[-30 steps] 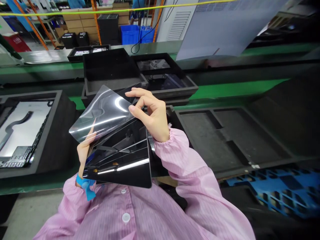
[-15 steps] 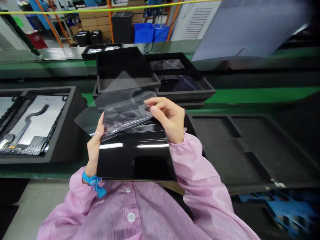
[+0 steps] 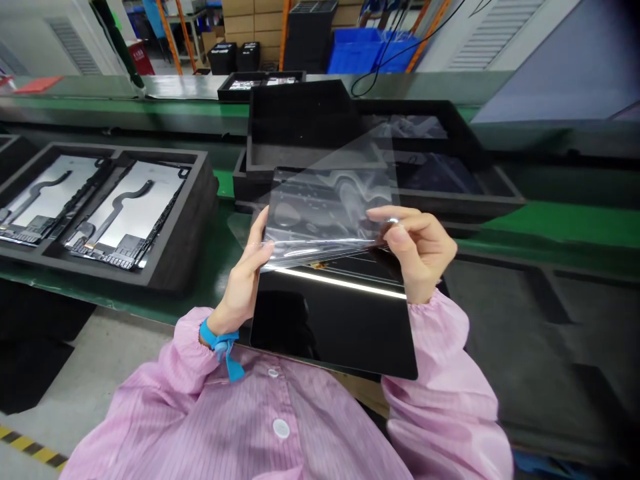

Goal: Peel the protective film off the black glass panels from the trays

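A glossy black screen panel (image 3: 335,327) lies tilted in front of my chest, a bright light streak reflecting across it. Clear plastic film (image 3: 325,207) covers its far part, with its near edge lifted off the glass and its corners sticking out past the sides. My left hand (image 3: 245,287) is closed on the panel's left edge, thumb over the film. With thumb and fingers pinched, my right hand (image 3: 417,250) grips the film at the right side. A blue band (image 3: 223,347) circles my left wrist.
To the left, a black foam tray (image 3: 175,227) holds screen parts with ribbon cables (image 3: 120,207). Stacked black trays (image 3: 300,127) stand beyond my hands, some with clear film inside. Another dark tray (image 3: 505,320) is at the right. Blue bins (image 3: 355,50) stand in the background.
The view has turned left, so everything sits further right. The film's lifted near edge lies a little flatter across the panel. Both hands keep their hold.
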The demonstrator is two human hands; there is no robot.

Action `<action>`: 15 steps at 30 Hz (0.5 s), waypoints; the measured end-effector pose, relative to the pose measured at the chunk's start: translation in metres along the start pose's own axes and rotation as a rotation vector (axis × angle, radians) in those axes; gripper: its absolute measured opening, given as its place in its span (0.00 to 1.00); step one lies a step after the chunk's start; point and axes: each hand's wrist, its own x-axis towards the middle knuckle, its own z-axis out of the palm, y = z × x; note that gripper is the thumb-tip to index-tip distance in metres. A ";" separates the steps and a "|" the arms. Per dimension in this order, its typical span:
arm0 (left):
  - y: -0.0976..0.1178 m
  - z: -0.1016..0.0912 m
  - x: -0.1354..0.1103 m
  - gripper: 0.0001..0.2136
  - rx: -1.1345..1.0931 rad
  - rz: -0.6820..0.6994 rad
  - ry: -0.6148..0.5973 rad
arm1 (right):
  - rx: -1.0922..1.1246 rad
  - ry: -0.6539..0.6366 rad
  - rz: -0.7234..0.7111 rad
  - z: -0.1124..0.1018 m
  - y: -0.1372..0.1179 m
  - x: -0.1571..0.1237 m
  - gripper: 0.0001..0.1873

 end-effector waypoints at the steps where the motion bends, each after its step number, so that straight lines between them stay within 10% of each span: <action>1: 0.001 0.000 0.001 0.29 -0.013 -0.018 0.020 | 0.028 -0.035 -0.022 -0.002 0.003 0.002 0.15; 5: 0.017 -0.009 0.006 0.34 0.028 -0.050 0.108 | 0.047 -0.061 -0.009 -0.025 0.030 0.011 0.22; 9: 0.042 -0.020 0.016 0.35 0.235 0.131 0.080 | -0.546 -0.260 0.093 -0.064 0.082 0.014 0.18; 15: 0.035 0.003 0.008 0.40 0.743 0.199 -0.172 | -0.794 -0.489 0.158 -0.073 0.168 -0.005 0.14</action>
